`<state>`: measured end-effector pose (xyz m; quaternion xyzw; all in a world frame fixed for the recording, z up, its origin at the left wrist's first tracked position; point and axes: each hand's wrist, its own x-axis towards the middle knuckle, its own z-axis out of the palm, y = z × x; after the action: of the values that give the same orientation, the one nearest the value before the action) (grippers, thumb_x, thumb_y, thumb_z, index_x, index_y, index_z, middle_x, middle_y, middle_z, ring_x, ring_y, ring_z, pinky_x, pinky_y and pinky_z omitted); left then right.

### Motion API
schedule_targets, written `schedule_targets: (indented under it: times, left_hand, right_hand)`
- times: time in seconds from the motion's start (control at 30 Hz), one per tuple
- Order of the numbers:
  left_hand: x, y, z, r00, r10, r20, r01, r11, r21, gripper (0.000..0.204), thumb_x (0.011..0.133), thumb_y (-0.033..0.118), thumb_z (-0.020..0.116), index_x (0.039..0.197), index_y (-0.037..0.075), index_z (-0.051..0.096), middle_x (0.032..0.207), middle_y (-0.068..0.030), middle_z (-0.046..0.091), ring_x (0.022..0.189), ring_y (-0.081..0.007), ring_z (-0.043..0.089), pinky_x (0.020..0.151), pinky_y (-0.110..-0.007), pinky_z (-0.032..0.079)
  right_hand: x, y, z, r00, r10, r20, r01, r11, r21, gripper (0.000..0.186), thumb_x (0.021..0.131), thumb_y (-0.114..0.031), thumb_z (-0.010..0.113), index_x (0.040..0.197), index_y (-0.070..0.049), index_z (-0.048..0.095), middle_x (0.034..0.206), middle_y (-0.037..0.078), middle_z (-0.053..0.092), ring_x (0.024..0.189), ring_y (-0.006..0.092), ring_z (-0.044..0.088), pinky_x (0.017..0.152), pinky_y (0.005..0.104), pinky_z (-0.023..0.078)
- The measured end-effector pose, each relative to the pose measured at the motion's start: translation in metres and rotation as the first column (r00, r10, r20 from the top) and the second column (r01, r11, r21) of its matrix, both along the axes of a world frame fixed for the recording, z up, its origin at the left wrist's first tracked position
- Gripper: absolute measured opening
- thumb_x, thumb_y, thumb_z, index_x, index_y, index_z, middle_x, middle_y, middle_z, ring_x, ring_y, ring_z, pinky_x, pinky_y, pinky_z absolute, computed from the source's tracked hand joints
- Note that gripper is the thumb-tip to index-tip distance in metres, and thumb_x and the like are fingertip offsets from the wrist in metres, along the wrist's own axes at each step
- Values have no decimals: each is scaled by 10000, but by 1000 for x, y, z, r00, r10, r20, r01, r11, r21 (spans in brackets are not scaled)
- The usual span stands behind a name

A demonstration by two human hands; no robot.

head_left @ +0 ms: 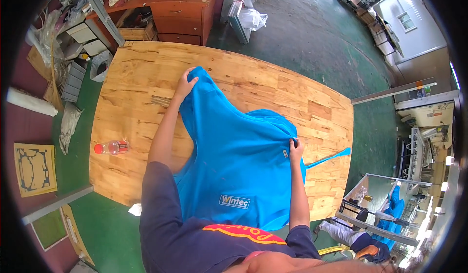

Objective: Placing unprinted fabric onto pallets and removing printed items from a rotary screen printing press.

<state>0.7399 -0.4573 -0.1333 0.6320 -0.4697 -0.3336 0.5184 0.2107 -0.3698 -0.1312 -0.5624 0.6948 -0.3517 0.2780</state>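
A large bright blue cloth item (234, 151), perhaps a cover or garment, is spread over the wooden table and reaches down to my body. It carries a printed patch near its lower edge and a small white label by my right hand. My left hand (186, 84) is closed on its far left corner, fingers wrapped over the edge. Further right and nearer, my right hand (296, 150) pinches the right edge beside bunched folds. A narrow blue strap (329, 157) trails from under that edge across the tabletop. The exact kind of item cannot be made out.
The wooden table (141, 78) has a clear plastic bottle with a red cap (113, 148) lying at its left. Beyond its far edge stands a reddish drawer desk (178, 17). Metal posts rise near the corners. At lower right is a rack (370, 214) with blue cloth.
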Motion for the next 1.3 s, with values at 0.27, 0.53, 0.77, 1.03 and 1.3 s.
schedule_targets:
  times: [0.27,0.53,0.77,1.03,1.3]
  left_hand:
    - [7,-8,6,961,-64,270,78,996,-41,529,740,93,658,1243,131,501,1201,-171,557,1110,-338,531,932,-375,434]
    - [-2,-7,21,852,-91,516,106,994,0,610,715,58,668,1282,156,464,1130,-136,595,1027,-324,534,906,-388,439]
    - [-3,-9,26,746,-160,647,132,987,92,522,690,66,689,1184,163,555,919,-63,606,930,-282,519,882,-363,438]
    - [1,-12,32,776,-207,596,228,973,42,188,718,32,616,875,72,519,914,-77,572,926,-263,524,844,-350,432]
    - [2,-29,31,955,-159,-251,180,981,66,288,778,15,562,1055,87,528,970,-27,556,919,-152,526,856,-295,411]
  right_hand:
    - [8,2,3,998,-13,-56,12,1000,-14,198,872,-211,603,895,-15,615,686,27,548,624,90,464,580,254,396]
    - [7,2,1,999,-19,-51,15,998,-63,206,875,-215,598,900,-11,611,730,61,583,670,124,512,638,277,428]
    - [7,2,-1,995,-34,-91,28,997,-65,207,877,-218,594,903,-14,611,750,78,592,687,145,525,650,291,434]
    - [11,3,4,996,-50,-72,45,996,-72,216,876,-230,596,909,-17,609,760,85,597,705,153,538,658,296,437]
    - [10,4,6,993,-68,-100,69,998,11,228,865,-244,595,956,-35,608,784,121,618,722,198,581,670,316,452]
